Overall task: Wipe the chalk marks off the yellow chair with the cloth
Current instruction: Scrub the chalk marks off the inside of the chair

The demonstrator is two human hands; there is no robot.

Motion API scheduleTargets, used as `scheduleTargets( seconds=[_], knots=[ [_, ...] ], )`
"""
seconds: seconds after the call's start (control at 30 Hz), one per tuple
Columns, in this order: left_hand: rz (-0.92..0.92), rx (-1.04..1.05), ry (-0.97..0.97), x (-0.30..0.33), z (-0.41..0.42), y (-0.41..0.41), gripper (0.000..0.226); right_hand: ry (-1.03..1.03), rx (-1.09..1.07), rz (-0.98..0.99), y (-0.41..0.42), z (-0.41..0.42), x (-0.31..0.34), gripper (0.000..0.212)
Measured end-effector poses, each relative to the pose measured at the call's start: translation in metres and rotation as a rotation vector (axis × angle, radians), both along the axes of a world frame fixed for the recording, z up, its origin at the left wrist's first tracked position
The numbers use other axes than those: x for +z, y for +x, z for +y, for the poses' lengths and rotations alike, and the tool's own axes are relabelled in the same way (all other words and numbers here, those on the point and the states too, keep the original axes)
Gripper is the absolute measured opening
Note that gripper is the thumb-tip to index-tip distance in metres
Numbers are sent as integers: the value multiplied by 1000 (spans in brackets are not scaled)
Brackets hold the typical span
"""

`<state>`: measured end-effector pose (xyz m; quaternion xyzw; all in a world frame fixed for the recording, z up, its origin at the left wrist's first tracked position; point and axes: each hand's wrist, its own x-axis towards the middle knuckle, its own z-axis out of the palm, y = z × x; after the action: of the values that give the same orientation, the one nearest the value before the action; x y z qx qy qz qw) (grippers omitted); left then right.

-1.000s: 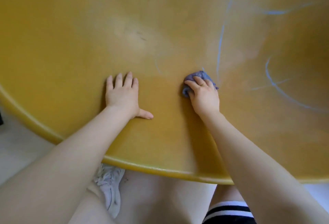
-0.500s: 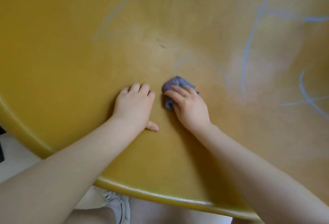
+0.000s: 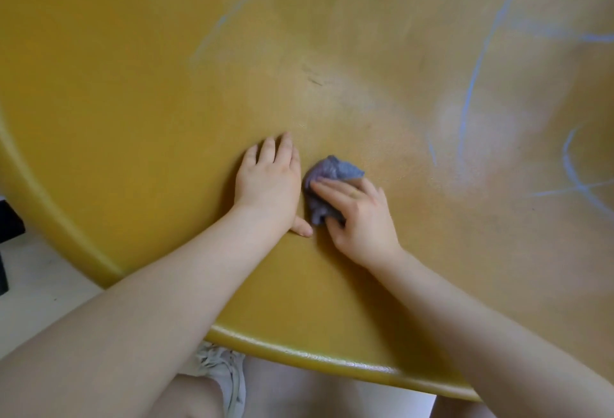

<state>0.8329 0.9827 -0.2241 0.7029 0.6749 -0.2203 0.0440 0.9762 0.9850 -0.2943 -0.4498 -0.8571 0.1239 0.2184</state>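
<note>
The yellow chair (image 3: 139, 112) fills most of the view, its rounded front rim curving along the bottom. Blue chalk marks (image 3: 475, 79) run down its right side, with more strokes at the far right and a faint one at the upper middle. My right hand (image 3: 358, 218) presses a crumpled blue-grey cloth (image 3: 332, 173) flat on the seat near the centre. My left hand (image 3: 269, 182) lies flat on the seat just left of the cloth, fingers together, thumb out, holding nothing.
A pale smeared patch (image 3: 481, 125) surrounds the long chalk line. Below the rim I see my bare legs and a white shoe (image 3: 222, 374) on a light floor (image 3: 36, 294). A dark object (image 3: 8, 228) sits at the left edge.
My right hand has slid the cloth leftward along the seat until it sits beside my left hand. A short chalk curve above the cloth is gone. The view has shifted, so the marks appear further right.
</note>
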Motion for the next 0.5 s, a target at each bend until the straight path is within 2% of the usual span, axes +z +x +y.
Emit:
scheduleTargets(
  seconds=[0.1,0.23,0.37,0.5],
  knots=[
    [-19,3,-47,-2,2,0,126,61,80,40,6,-14,-4,40],
    [-38,20,-56,-4,3,-1,125,144,-9,-152,-2,38,-5,39],
    [-27,15,-58,-7,3,-1,125,-16,-244,-235,-10,103,7,45],
    [-27,27,-59,-6,2,2,123,-105,-382,-226,-24,110,13,50]
  ],
)
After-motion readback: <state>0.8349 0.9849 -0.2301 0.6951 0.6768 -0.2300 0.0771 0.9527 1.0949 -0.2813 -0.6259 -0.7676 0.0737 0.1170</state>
